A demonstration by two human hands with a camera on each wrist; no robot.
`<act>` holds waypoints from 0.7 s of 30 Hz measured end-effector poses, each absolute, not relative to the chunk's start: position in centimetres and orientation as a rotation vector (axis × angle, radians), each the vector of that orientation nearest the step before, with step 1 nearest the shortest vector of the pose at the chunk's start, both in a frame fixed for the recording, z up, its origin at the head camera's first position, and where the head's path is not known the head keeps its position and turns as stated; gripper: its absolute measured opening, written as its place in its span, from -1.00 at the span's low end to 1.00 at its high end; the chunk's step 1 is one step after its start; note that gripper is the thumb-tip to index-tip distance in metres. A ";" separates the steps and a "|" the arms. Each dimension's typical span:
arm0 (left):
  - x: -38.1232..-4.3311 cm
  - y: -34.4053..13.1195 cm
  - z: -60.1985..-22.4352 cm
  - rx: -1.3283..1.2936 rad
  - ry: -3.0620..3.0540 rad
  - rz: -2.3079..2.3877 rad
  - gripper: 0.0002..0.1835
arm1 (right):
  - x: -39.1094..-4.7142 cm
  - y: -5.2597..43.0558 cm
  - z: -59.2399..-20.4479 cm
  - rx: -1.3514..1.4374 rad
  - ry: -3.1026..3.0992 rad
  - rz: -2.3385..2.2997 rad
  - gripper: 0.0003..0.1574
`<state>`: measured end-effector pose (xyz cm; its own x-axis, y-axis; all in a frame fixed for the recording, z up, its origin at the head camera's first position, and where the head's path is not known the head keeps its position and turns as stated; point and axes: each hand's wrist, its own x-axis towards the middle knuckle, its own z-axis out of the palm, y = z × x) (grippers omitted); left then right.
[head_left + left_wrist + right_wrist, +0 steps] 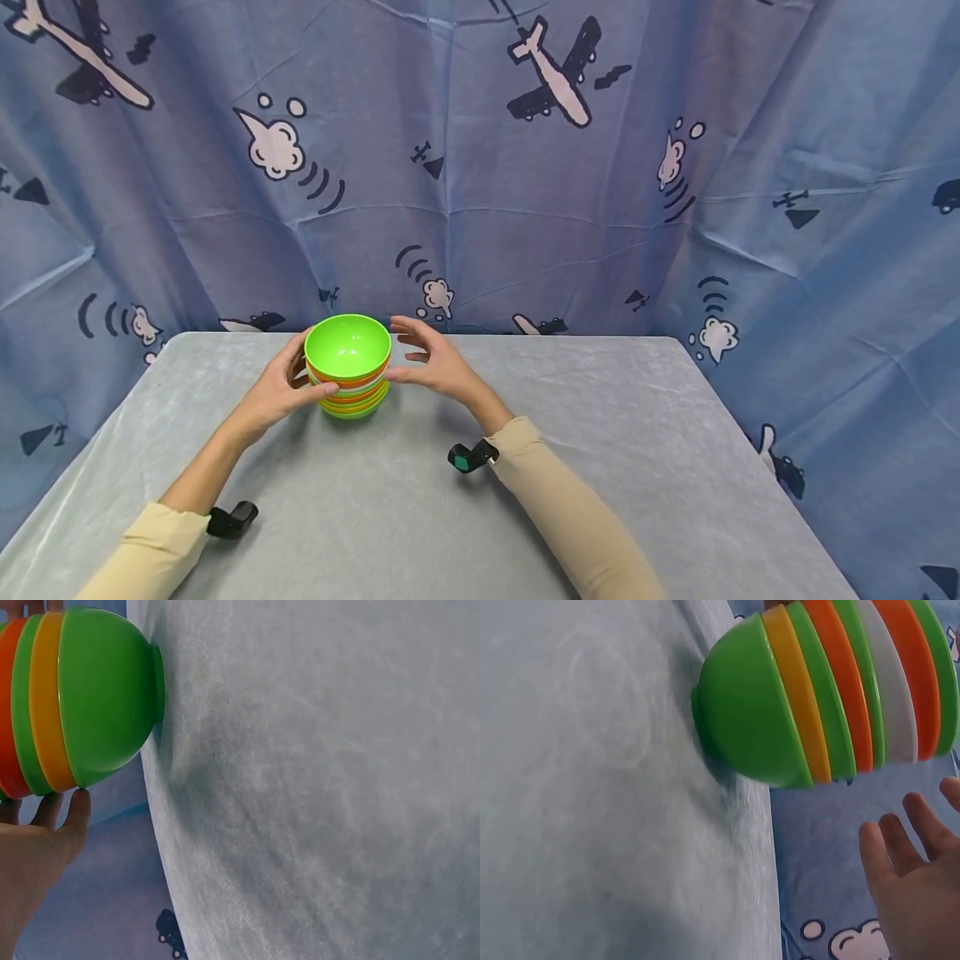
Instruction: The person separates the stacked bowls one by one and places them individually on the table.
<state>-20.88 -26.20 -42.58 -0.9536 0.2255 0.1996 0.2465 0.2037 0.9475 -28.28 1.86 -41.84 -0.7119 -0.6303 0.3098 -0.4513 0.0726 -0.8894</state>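
Note:
A stack of nested bowls (348, 350) stands upright toward the back left of the table, its base right at the cloth. The top and bottom bowls are green; orange, white, green and yellow rims show between them. My left hand (279, 390) grips the stack from the left, thumb across the front and fingers round the side. In the left wrist view, its fingertips meet the rims above the green bottom bowl (109, 697). My right hand (438, 367) is at the stack's right side, fingers spread and thumb pointing at the rims. The right wrist view shows a gap between those fingers (892, 851) and the bowls.
A pale grey cloth covers the table (637, 467), whose back edge runs just behind the bowls. Behind it hangs a blue curtain (480, 167) printed with airplanes and clouds. Black wrist cameras sit on the left wrist (232, 520) and right wrist (472, 457).

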 end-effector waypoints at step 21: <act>-20.9 -26.1 -42.6 -0.452 -2.433 -1.905 -0.07 | -28.3 -1.8 -41.3 -1.075 2.125 -1.708 0.20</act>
<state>-20.94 -26.12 -42.60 -0.9580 0.2143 0.1906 0.2364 0.2139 0.9478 -28.34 -1.77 -41.31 -0.7116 -0.6482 0.2711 -0.4040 0.0618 -0.9127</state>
